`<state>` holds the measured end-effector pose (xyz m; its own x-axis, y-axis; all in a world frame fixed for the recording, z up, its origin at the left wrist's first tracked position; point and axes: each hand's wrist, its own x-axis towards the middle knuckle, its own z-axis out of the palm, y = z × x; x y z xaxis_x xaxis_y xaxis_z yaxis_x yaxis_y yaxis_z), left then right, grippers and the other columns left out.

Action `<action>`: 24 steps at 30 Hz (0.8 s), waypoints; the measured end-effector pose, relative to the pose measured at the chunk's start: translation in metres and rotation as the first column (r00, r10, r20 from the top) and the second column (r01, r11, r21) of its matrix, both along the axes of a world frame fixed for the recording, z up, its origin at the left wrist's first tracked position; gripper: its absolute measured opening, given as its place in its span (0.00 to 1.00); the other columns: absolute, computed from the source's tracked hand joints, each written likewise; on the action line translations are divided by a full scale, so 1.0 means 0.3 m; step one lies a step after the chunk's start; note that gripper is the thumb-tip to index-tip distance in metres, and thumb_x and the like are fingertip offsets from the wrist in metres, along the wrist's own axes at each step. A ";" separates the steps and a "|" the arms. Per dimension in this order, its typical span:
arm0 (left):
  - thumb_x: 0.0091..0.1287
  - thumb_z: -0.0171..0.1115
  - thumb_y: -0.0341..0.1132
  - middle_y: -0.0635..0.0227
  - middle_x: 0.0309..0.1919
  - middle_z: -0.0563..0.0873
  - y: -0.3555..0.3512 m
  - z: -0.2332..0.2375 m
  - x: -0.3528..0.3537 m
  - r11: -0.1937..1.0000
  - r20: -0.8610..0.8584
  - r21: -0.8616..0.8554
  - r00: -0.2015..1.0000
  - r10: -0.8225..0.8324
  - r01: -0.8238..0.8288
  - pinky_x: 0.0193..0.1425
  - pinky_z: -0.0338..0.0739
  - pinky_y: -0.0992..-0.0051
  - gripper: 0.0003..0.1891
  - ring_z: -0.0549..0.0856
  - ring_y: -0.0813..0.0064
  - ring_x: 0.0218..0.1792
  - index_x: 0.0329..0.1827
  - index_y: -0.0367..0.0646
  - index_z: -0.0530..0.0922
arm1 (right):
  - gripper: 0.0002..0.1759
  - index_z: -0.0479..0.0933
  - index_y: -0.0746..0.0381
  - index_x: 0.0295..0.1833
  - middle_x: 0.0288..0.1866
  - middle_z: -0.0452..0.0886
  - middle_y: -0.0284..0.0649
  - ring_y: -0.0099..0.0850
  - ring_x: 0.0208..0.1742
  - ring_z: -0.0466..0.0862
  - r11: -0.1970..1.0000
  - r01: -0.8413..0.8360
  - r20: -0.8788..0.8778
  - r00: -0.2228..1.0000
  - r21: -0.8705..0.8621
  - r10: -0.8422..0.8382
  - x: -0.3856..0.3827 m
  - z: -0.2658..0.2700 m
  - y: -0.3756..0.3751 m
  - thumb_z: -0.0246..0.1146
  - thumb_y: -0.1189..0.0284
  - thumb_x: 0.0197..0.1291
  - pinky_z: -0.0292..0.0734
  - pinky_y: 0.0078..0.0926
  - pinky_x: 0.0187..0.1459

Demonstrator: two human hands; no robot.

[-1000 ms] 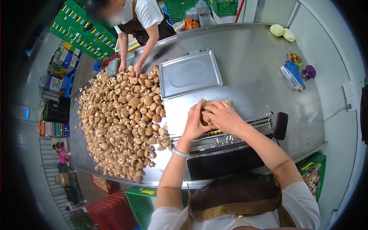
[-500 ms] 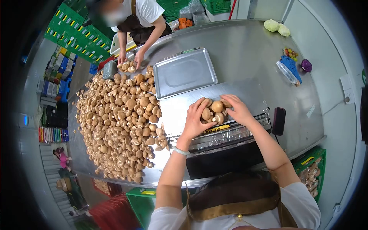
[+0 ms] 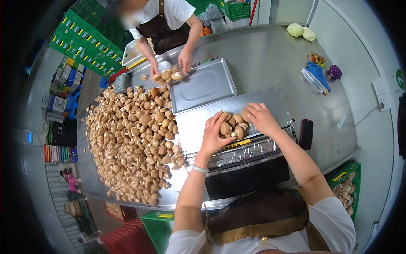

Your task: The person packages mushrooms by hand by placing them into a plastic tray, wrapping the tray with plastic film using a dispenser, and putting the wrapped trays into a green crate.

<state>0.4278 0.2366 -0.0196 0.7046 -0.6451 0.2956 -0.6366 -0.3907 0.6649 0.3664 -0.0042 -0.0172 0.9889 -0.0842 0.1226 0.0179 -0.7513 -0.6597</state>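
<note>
A small cluster of brown-capped shiitake mushrooms (image 3: 234, 129) sits on the metal plate behind the film wrapper (image 3: 249, 153). My left hand (image 3: 212, 132) curls around the cluster's left side, thumb at the near edge and fingers over the far edge. On the opposite side, my right hand (image 3: 263, 120) has its fingers closed on one shiitake mushroom (image 3: 245, 115) at the cluster's upper right. Whether a tray lies under the cluster is hidden. Clear film shows along the wrapper's front, beside a yellow-and-black label (image 3: 237, 144).
A big heap of shiitake mushrooms (image 3: 131, 144) covers the table's left. Behind the plate lies a metal scale tray (image 3: 204, 86). Across the table, a co-worker's hands (image 3: 185, 61) hold a pack of mushrooms (image 3: 168, 75). A phone (image 3: 306, 134) and cabbages (image 3: 301, 31) are at right.
The co-worker's hands have lifted the pack of mushrooms and moved it right, up to the scale tray. My right hand has shifted slightly, its fingers more closed on a mushroom; my left stays nearly still.
</note>
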 end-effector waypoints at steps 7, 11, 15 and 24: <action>0.44 0.80 0.42 0.57 0.70 0.71 -0.006 0.003 0.000 1.000 0.009 -0.001 1.000 0.002 -0.002 0.71 0.66 0.56 0.46 0.71 0.51 0.66 0.70 0.45 0.71 | 0.32 0.63 0.67 0.74 0.76 0.65 0.48 0.46 0.75 0.65 0.994 -0.091 -0.085 0.993 -0.063 0.086 -0.065 0.048 0.054 0.61 0.66 0.68 0.61 0.40 0.74; 0.44 0.80 0.42 0.57 0.70 0.71 0.001 -0.004 -0.003 1.000 0.030 -0.001 1.000 0.006 -0.006 0.71 0.66 0.55 0.46 0.71 0.51 0.66 0.70 0.45 0.71 | 0.36 0.58 0.67 0.77 0.78 0.61 0.52 0.47 0.79 0.60 0.988 -0.072 -0.074 0.994 0.136 0.083 -0.079 0.017 0.067 0.61 0.65 0.69 0.56 0.41 0.77; 0.44 0.80 0.43 0.57 0.71 0.70 -0.007 -0.009 0.001 0.999 0.034 0.041 0.999 -0.002 0.001 0.73 0.64 0.55 0.47 0.69 0.51 0.68 0.72 0.46 0.69 | 0.37 0.56 0.68 0.78 0.79 0.59 0.55 0.50 0.80 0.58 0.990 -0.097 -0.040 0.995 -0.099 0.093 -0.073 -0.005 0.059 0.58 0.62 0.71 0.53 0.41 0.78; 0.60 0.74 0.40 0.57 0.69 0.72 0.143 0.036 -0.031 0.935 -0.329 -0.224 0.924 0.192 -0.275 0.72 0.66 0.62 0.35 0.72 0.57 0.68 0.71 0.43 0.71 | 0.27 0.67 0.66 0.71 0.72 0.70 0.50 0.40 0.76 0.67 0.903 0.168 0.029 0.980 0.395 -0.195 -0.122 -0.045 -0.060 0.58 0.66 0.71 0.61 0.35 0.74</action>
<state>0.4183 0.2795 -0.0088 0.9067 -0.3795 0.1840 -0.3054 -0.2898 0.9070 0.3298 -0.0223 -0.0307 0.9426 -0.3158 0.1085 -0.0403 -0.4301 -0.9019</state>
